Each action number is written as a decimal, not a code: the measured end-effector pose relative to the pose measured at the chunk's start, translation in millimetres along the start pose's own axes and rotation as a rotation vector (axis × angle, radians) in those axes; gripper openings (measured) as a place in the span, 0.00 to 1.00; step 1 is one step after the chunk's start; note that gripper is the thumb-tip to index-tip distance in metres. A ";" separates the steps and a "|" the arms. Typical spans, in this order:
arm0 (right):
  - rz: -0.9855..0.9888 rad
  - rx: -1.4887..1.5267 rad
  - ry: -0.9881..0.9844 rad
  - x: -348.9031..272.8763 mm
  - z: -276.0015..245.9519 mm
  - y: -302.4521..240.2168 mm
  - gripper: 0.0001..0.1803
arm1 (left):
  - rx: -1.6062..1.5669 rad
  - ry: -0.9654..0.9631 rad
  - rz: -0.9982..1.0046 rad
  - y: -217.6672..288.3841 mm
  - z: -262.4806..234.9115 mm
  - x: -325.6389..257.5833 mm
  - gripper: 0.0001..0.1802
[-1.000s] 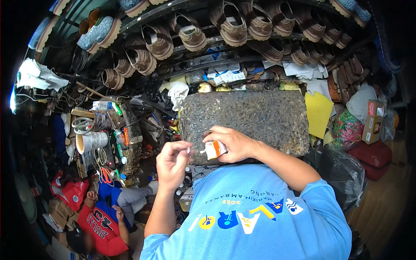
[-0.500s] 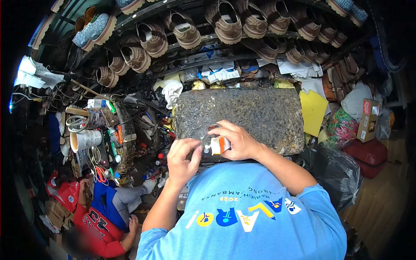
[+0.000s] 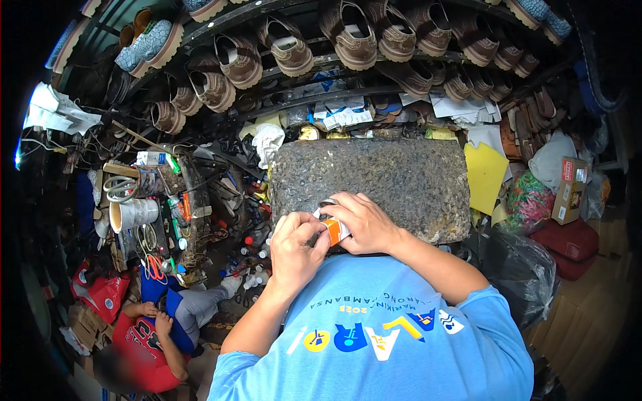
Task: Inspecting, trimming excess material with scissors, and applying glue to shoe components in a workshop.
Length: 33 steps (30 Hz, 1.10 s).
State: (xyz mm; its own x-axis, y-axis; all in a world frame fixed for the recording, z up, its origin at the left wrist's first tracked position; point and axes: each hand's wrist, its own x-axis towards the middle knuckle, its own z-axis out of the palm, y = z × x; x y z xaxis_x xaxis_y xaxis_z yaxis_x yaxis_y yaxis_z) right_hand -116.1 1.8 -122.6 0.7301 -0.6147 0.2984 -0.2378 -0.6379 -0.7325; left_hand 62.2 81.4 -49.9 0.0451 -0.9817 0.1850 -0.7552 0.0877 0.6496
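Observation:
A small orange-and-white cardboard box (image 3: 336, 230) is held between my hands, just above the near edge of a dark, rough stone-like slab (image 3: 374, 167). My right hand (image 3: 364, 224) grips the box from the right side. At the box's left end, the fingers of my left hand (image 3: 296, 244) are pinched together against it, hiding that end. By my right fingertips shows a small dark curved piece (image 3: 328, 202); what it is I cannot make out.
Brown shoes (image 3: 348, 40) line racks beyond the slab. Yellow sheet material (image 3: 485, 175) lies at its right. Left of me, a cluttered bench holds a white cup-shaped container (image 3: 134, 215) and tools. A person in a red shirt (image 3: 150, 354) sits at lower left.
My left hand has moved right and closed on the end of the box, whose white open end showed before. The seated person's hands have come together.

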 end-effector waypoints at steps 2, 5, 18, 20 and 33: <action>-0.015 0.000 -0.030 2.0 -3.0 -0.9 0.31 | -0.059 0.004 -0.016 -1.6 0.7 -1.1 0.07; 0.021 0.042 -0.059 3.3 -4.6 -4.5 0.27 | -0.210 0.022 -0.113 1.9 -7.6 -3.7 0.07; 0.198 -0.083 -0.487 66.5 -14.8 8.4 0.25 | -0.358 0.290 -0.174 -4.9 -76.7 -2.1 0.06; 0.246 -0.167 -0.605 71.7 -16.7 4.3 0.28 | -0.307 0.319 -0.129 -6.3 -73.3 -3.2 0.06; 0.200 -0.060 -0.485 69.1 -14.3 21.3 0.50 | -0.174 0.362 -0.055 -15.7 -56.1 -2.2 0.06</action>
State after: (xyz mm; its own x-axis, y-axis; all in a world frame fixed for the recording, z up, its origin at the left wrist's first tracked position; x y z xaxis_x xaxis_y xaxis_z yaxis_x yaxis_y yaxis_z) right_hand -79.9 -60.9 -108.9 0.8757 -0.4514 -0.1716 -0.4290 -0.5640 -0.7056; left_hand 110.6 91.6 -19.1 0.3327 -0.8656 0.3742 -0.6249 0.0949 0.7749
